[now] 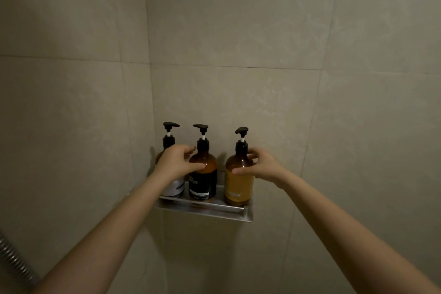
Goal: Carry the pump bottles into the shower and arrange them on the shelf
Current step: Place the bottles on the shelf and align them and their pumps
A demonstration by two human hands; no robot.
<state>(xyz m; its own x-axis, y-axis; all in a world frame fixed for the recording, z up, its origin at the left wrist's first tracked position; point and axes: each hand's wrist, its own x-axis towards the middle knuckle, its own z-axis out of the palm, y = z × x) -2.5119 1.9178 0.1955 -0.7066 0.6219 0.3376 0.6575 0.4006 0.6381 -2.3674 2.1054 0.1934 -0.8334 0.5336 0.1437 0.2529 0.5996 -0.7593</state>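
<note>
Three amber pump bottles with black pumps stand upright in a row on a metal shelf (pixel 205 209) in the tiled corner. The left bottle (pixel 176 188) has a white label and is mostly hidden behind my left hand (pixel 175 164). My left hand wraps the shoulder of the middle bottle (pixel 202 185), which has a black label, with the thumb on its front. My right hand (pixel 261 166) holds the right bottle (pixel 238 187), yellow-labelled, at its shoulder, thumb in front and fingers behind.
Beige tiled walls meet in a corner just left of the shelf. A ribbed metal shower hose (pixel 14 260) runs along the lower left edge. A small gap separates the middle and right bottles.
</note>
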